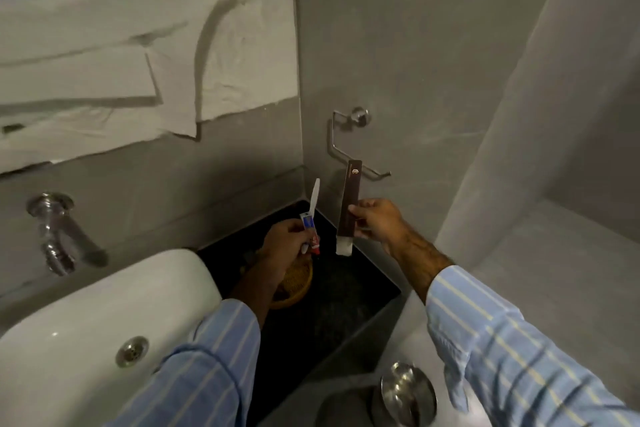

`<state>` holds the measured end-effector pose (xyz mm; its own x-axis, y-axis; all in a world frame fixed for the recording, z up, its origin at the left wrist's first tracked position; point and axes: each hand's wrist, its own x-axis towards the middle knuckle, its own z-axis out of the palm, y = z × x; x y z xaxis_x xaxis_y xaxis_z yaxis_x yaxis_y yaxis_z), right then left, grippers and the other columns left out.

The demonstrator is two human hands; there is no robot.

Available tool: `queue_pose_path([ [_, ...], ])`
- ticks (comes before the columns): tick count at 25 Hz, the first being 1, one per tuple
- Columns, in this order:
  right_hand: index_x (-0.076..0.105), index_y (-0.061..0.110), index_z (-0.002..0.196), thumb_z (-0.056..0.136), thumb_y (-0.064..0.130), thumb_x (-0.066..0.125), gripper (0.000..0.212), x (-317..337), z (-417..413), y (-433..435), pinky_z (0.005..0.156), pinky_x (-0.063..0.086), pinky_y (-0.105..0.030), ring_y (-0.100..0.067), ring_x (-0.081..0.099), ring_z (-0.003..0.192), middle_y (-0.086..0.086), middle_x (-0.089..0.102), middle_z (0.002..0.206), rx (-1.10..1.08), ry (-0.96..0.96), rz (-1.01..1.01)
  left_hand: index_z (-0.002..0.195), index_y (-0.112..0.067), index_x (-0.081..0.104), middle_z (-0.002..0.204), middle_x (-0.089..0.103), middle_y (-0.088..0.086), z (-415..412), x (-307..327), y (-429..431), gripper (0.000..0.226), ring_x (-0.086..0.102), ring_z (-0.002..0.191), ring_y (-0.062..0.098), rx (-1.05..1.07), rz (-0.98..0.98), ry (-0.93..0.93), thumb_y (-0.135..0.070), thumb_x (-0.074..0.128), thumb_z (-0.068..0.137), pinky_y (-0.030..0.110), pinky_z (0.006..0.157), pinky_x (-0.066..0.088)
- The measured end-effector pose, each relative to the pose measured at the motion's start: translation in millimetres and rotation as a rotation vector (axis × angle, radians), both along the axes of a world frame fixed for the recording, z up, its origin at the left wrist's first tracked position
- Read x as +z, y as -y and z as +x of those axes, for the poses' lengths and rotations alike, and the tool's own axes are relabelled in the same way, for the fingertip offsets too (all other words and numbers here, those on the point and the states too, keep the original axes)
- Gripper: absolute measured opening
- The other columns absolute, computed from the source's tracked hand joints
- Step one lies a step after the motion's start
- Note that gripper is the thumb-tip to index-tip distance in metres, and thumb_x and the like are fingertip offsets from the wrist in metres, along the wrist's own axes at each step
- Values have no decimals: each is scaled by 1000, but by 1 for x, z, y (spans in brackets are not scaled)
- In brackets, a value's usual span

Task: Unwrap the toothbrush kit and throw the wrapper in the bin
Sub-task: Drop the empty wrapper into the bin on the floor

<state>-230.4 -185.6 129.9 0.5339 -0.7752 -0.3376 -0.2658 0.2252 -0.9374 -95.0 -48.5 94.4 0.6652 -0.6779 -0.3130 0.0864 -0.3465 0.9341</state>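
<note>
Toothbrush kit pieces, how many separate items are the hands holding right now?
3. The left hand holds a white toothbrush and a small toothpaste tube; the right hand holds the dark wrapper. More may be hidden.

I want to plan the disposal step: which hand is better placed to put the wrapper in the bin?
The right hand. It already holds the brown wrapper, while the left hand is occupied with the toothbrush and toothpaste tube.

White sink [86,322], chrome tap [55,232], wicker basket [294,284], wall-mounted roll holder [349,146].
</note>
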Motion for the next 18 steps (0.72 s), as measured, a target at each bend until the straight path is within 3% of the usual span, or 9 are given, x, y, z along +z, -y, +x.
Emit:
queue_pose_path([
  [2, 67, -2, 111, 96, 8, 60, 19, -34, -24, -12, 54, 61, -26, -14, 75, 70, -10, 75, 90, -16, -15, 105, 108, -14, 67, 100, 73, 8, -22, -31, -1, 16, 71, 84, 14, -41, 37, -64, -15, 63, 93, 18, 56, 55],
  [5, 66, 7, 111, 96, 10, 59, 17, -95, -61, -25, 69, 63, -33, -18, 73, 83, -9, 75, 98, -45, -77, 209, 104, -17, 65, 111, 65, 10, -53, -84, -2, 12, 67, 93, 22, -101, 97, -115, -12, 62, 93, 28, 65, 59],
  [7, 66, 9, 113, 96, 12, 61, 18, -133, -88, -37, 76, 63, -37, -20, 73, 87, -8, 75, 99, -95, -120, 232, 113, -11, 63, 118, 64, 15, -74, -113, -2, 20, 67, 103, 30, -146, 143, -135, -10, 62, 93, 34, 71, 61],
  [10, 67, 8, 111, 96, 14, 61, 18, -176, -128, -50, 62, 62, -29, -17, 74, 80, -7, 75, 94, -197, -172, 281, 107, -8, 64, 122, 63, 22, -108, -148, 1, 16, 65, 110, 38, -212, 217, -186, -7, 64, 91, 49, 84, 60],
  [12, 70, 6, 110, 97, 17, 60, 20, -204, -154, -55, 48, 58, -23, -15, 72, 68, -7, 74, 86, -261, -220, 284, 103, -5, 64, 119, 65, 26, -129, -172, 3, 12, 67, 105, 42, -282, 246, -247, -7, 64, 91, 52, 81, 61],
  [15, 70, 6, 113, 98, 20, 57, 24, -252, -195, -61, 59, 60, -33, -26, 72, 77, -13, 73, 92, -344, -293, 302, 110, 0, 63, 106, 71, 22, -162, -213, 12, 23, 74, 88, 35, -398, 328, -244, -11, 63, 90, 47, 69, 64],
  [18, 63, 15, 116, 99, 21, 55, 20, -307, -231, -68, 57, 53, -28, -20, 68, 78, -7, 71, 94, -441, -265, 432, 103, -8, 65, 94, 66, 12, -192, -263, 24, 14, 68, 73, 23, -427, 418, -219, -7, 65, 89, 42, 59, 64],
])
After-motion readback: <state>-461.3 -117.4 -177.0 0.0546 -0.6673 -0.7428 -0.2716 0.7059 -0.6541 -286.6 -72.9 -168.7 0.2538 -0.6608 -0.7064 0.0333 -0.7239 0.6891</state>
